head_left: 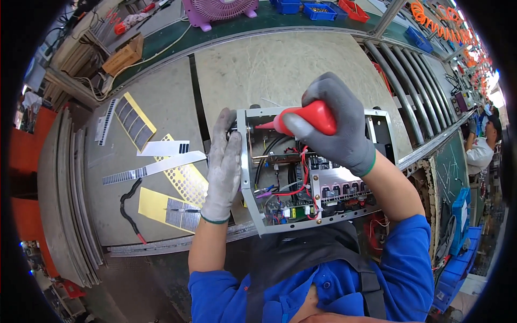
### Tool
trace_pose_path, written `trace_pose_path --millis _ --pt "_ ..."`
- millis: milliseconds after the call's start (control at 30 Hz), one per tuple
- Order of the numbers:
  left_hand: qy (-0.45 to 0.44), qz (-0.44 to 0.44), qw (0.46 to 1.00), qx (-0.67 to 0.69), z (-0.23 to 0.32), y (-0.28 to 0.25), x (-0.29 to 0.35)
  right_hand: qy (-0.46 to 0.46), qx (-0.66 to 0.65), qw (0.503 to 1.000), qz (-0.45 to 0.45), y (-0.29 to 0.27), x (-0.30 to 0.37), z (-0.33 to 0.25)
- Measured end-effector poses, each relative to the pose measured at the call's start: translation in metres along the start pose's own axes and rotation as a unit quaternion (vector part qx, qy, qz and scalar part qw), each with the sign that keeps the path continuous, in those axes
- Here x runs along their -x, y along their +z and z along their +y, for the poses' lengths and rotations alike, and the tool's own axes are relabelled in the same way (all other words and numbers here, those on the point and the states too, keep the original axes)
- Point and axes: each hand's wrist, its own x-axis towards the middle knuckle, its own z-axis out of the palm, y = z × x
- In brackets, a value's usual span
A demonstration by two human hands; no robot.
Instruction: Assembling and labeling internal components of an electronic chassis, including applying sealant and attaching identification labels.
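A grey counter (258,59) spreads beneath the hands (222,172), a green shelf (277,21) runs beyond them, metal rollers (411,89) lie rightward, and stacked boards (67,199) stand to their left.

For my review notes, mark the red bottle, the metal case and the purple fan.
Red bottle (322,115): head view, on its rounded body.
Metal case (245,161): head view, on its left rim.
Purple fan (221,8): head view, on its grille.

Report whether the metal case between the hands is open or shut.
Open: no cover lies over the metal case, and red wires and circuit parts show inside its frame.
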Motion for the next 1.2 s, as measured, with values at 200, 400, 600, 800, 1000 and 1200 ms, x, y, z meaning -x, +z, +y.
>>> trace_pose_path --millis 200,400,600,800,1000,1200 --pt "-0.151 -0.015 0.894 0.422 -0.003 -0.019 -0.002 0.018 -0.034 0.999 0.023 0.019 0.002 0.007" --pt "-0.021 -0.003 0.998 0.058 0.0 -0.004 -0.004 0.017 -0.035 0.999 0.012 0.024 0.004 0.011" --pt "-0.016 -0.008 0.998 0.057 -0.001 -0.005 -0.004 0.009 -0.046 0.999 0.022 0.019 0.005 0.006" --pt "-0.027 0.001 0.997 0.072 -0.002 -0.002 -0.005 0.015 -0.053 0.998 0.023 0.018 0.007 0.006" --pt "-0.018 -0.003 0.995 0.102 -0.01 -0.002 -0.003 0.034 -0.038 0.999 -0.014 0.021 0.012 0.012" --pt "-0.028 0.008 0.994 0.102 -0.021 -0.005 -0.008 0.069 0.019 0.994 -0.082 0.028 0.02 0.021"
